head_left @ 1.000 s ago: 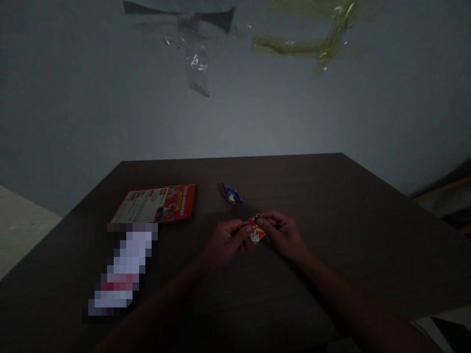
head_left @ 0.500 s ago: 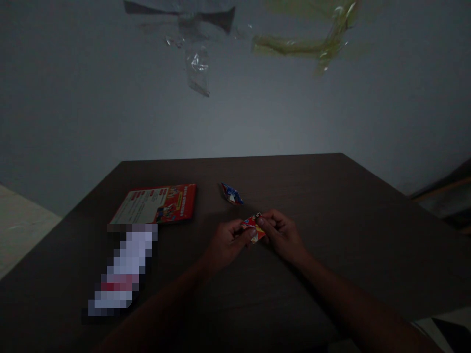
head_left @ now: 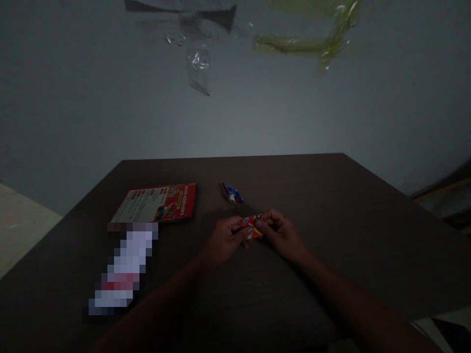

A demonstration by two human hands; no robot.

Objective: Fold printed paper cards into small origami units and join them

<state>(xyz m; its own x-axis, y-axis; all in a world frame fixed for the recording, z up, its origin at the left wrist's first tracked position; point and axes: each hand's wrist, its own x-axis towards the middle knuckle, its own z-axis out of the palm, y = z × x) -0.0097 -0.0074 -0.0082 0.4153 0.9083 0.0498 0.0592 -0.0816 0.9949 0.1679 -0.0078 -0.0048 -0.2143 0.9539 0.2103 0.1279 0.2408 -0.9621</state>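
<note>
Red-printed folded piece [head_left: 252, 221], apparently paper or thin card: one, held above the dark tabletop [head_left: 338, 206], between the two hands and on the near side of a blue folded piece [head_left: 232, 194].

Left hand [head_left: 222, 242]: fingers closed, pinching the red piece's left side, thumb on top. Right hand [head_left: 285, 238]: likewise closed, pinching its right side.

Hazards, as judged: uneven thumb pressure could skew a crease or let a flap spring open; pulling the sides apart could tear a fold. Dim light makes misaligned edges easier to miss.

Orientation: printed face towards the wearer's view; visible part looks broader from hand to hand than from far to near. Thumbs cover portions, so the true long axis and any leading point cannot be told.

Also listed: red-and-white printed item [head_left: 147, 203], flat at left; pixelated pale object [head_left: 127, 257], nearer the wearer.
</note>
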